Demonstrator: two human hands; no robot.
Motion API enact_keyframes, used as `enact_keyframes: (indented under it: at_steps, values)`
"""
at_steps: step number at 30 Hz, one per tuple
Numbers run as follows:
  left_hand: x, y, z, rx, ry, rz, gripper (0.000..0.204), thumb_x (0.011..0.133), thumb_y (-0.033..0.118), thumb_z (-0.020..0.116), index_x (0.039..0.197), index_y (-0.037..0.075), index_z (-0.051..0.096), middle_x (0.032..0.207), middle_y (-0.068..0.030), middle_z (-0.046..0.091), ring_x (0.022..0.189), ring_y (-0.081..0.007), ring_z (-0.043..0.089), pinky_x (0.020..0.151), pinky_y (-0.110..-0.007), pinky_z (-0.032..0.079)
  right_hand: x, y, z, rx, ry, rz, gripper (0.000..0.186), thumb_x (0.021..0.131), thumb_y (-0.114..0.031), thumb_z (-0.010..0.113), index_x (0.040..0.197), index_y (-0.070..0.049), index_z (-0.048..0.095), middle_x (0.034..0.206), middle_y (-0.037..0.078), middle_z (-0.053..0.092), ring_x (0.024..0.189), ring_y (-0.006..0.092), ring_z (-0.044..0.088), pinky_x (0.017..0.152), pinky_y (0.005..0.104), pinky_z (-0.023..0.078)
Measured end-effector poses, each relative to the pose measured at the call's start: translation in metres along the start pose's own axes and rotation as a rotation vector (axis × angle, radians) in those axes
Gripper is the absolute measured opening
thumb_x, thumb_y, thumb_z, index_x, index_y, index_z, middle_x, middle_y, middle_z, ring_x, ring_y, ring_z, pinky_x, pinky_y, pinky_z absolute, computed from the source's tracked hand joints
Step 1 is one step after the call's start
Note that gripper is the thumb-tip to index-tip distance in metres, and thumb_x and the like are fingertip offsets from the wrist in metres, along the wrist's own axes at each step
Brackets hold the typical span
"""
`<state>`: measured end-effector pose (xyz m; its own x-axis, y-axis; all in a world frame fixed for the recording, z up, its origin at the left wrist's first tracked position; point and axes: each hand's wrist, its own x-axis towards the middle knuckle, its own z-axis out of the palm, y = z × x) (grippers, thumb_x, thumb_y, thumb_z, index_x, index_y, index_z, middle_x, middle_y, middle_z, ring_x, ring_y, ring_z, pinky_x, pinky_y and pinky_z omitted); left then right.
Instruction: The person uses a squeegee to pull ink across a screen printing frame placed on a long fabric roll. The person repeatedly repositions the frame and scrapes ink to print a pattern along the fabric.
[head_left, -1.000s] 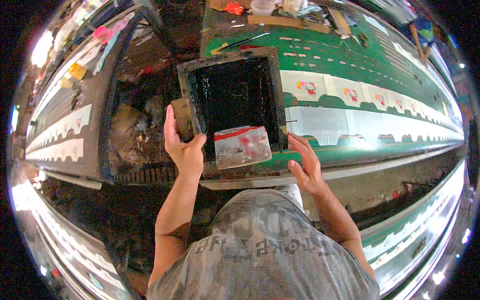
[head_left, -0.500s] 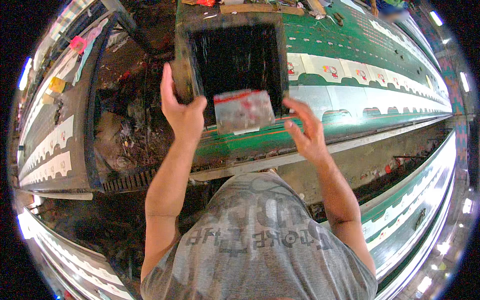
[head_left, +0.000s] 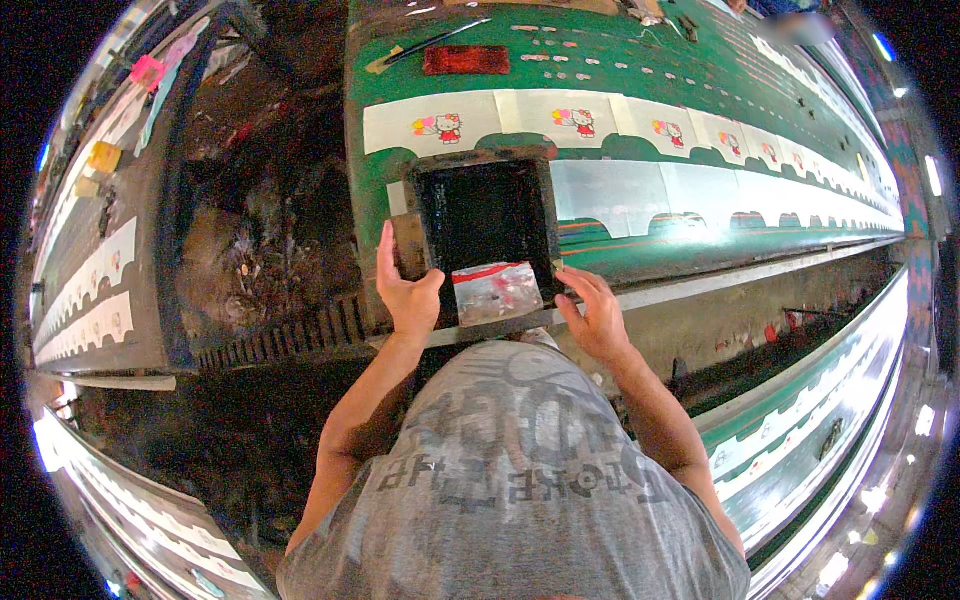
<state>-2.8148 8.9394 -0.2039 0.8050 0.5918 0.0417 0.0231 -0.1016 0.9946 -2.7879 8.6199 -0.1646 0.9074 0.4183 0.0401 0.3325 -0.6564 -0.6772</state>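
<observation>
A square printing screen frame (head_left: 486, 172) with a black mesh lies on the long green table (head_left: 620, 70), over a white fabric strip. My left hand (head_left: 405, 290) grips the frame's left side. My right hand (head_left: 592, 310) holds its near right corner. A clear plastic sheet with a red edge (head_left: 496, 291) rests on the frame's near end, between my two hands. White fabric pieces printed with small cartoon figures (head_left: 445, 125) run in a row along the table beyond the frame.
A red rectangular pad (head_left: 466, 60) and a thin dark stick (head_left: 440, 40) lie farther up the table. Left of the table is a dark, stained gap (head_left: 260, 250). Another table with white strips (head_left: 85, 270) runs at far left, more at right (head_left: 800, 420).
The frame, gripped by both hands, has shifted along the table to a new spot on the white strip, and printed cartoon pieces now show beyond it.
</observation>
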Motion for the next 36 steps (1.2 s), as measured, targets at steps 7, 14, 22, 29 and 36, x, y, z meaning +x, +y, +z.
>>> enact_keyframes:
  at_steps: [7,14,22,29,36]
  values:
    - [0.006,-0.002,0.002,-0.069,-0.008,-0.077,0.102,0.075,-0.007,0.077,0.172,-0.003,0.048,0.166,-0.0183,0.061,0.149,-0.0248,0.06,0.128,-0.037,0.044,0.028,-0.059,0.003,-0.132,-0.13,-0.523,0.048,0.082,-0.003,0.086,0.129,-0.007,0.08,0.138,0.014,0.074,0.129,0.0384,0.07,0.111,0.0527,0.058]
    - [0.006,0.019,0.002,-0.052,-0.01,-0.109,0.102,0.074,-0.009,0.076,0.172,-0.004,0.047,0.166,-0.0182,0.061,0.15,-0.0239,0.06,0.128,-0.036,0.044,0.053,-0.073,0.008,-0.286,-0.146,-0.573,0.044,0.086,-0.003,0.074,0.13,-0.005,0.079,0.135,0.013,0.075,0.124,0.0357,0.071,0.104,0.0508,0.059]
    - [0.008,-0.001,0.001,-0.024,-0.047,0.007,0.098,0.08,-0.007,0.077,0.173,-0.003,0.047,0.162,-0.0179,0.065,0.145,-0.0246,0.064,0.125,-0.038,0.047,0.086,-0.08,0.0,-0.316,-0.346,-0.49,0.037,0.089,-0.002,0.073,0.126,-0.004,0.079,0.119,0.015,0.077,0.115,0.0391,0.073,0.102,0.0508,0.06]
    - [0.022,-0.006,-0.015,-0.073,-0.084,-0.035,0.078,0.092,0.001,0.081,0.166,-0.003,0.056,0.159,-0.0161,0.067,0.148,-0.027,0.063,0.128,-0.04,0.046,0.18,-0.076,-0.002,-0.259,-0.38,-0.448,0.034,0.094,0.0,0.07,0.126,-0.005,0.079,0.116,0.017,0.076,0.118,0.0426,0.072,0.103,0.0543,0.059]
    - [0.033,-0.009,-0.023,0.028,-0.146,-0.047,0.081,0.089,-0.002,0.084,0.165,-0.003,0.056,0.155,-0.0169,0.069,0.143,-0.0272,0.066,0.124,-0.04,0.049,0.2,-0.06,0.025,-0.297,-0.16,-0.457,0.058,0.087,0.01,0.059,0.138,-0.008,0.079,0.121,0.017,0.075,0.119,0.0428,0.07,0.109,0.0535,0.056]
